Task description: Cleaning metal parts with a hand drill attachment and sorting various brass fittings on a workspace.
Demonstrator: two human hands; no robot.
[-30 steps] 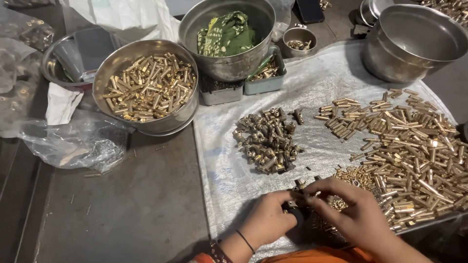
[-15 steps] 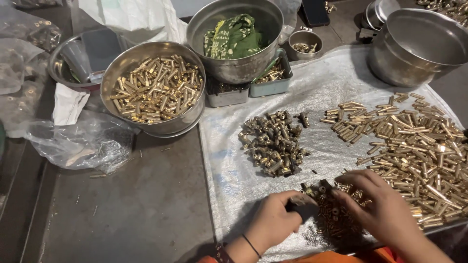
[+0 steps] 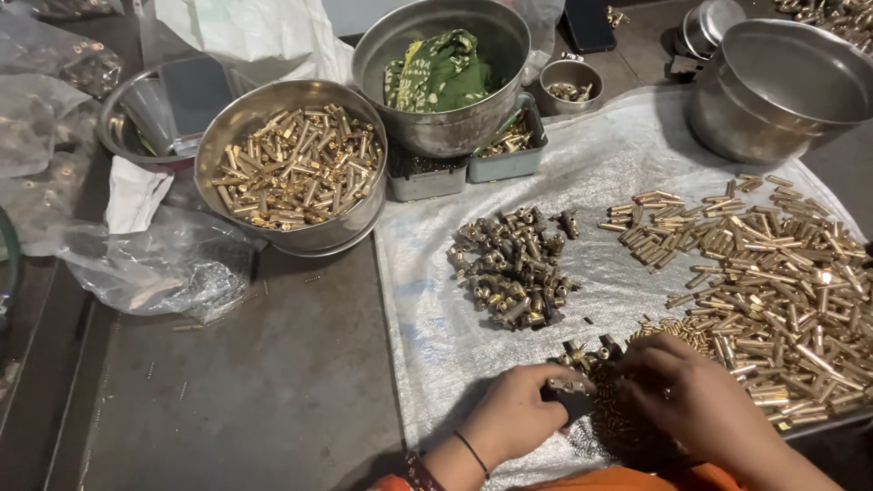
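My left hand [image 3: 514,420] is pinching a small dark block [image 3: 568,400] in a narrow grip. My right hand [image 3: 700,405] is resting curled over small brass pieces [image 3: 627,427] on the white sheet [image 3: 427,309]; I cannot tell its grip.

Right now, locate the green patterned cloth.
Head view, top centre: the green patterned cloth lies inside a large steel bowl, right of the steel bowl of brass tubes.

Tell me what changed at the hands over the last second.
Little changed. The left hand and right hand stayed low on the white sheet, close together over small brass pieces, the left fingers on a small dark part. The dark pile, brass tubes and bowls kept their places.
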